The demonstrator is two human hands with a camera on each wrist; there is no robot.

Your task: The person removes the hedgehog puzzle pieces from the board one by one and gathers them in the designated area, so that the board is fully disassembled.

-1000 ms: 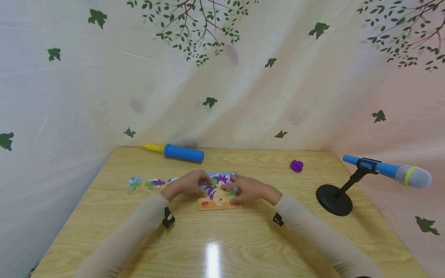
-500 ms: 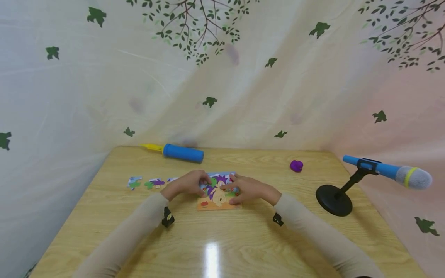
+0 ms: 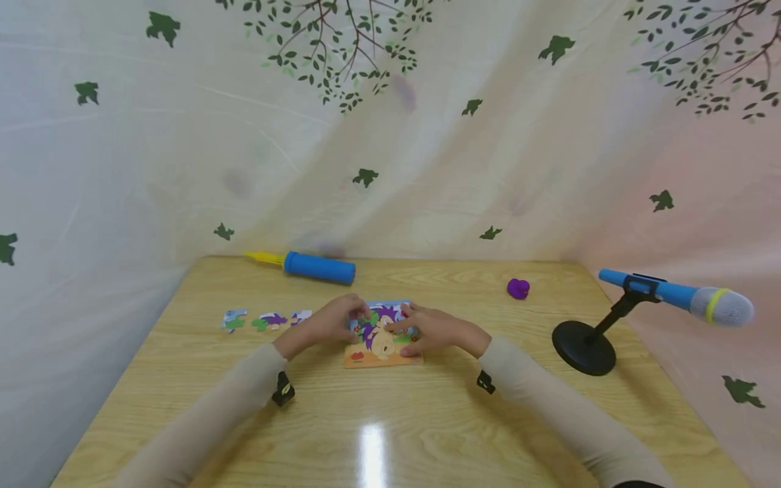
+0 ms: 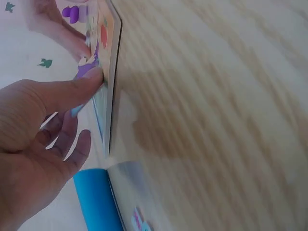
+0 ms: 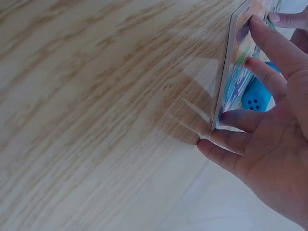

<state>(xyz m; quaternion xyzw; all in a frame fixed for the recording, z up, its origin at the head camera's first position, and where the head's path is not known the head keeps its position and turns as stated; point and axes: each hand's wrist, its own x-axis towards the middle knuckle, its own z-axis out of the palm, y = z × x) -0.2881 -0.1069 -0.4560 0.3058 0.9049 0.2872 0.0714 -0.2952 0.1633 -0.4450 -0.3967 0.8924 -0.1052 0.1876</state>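
Observation:
A picture puzzle board [image 3: 383, 360] lies flat on the table, showing a purple-haired cartoon figure above an orange strip. My left hand [image 3: 326, 322] is over its left side. In the left wrist view, thumb and fingers pinch a tilted puzzle piece [image 4: 85, 70] with purple on it, its lower edge raised off the board; the thumb hides part of it. My right hand [image 3: 436, 329] rests on the board's right side with fingers spread. The right wrist view has its fingertips [image 5: 226, 118] touching the board's face and edge.
Loose puzzle pieces [image 3: 270, 321] lie in a row left of the board. Behind stands a blue hand pump [image 3: 320, 268] with a yellow nozzle, lying on its side. A purple object [image 3: 518, 289] sits back right, and a blue microphone [image 3: 674, 295] on a black stand [image 3: 584, 348] is at right.
My left hand and wrist have shifted slightly left and up, so more of the nearest loose piece shows. The right hand keeps its place on the board. The whole view has drifted slightly.

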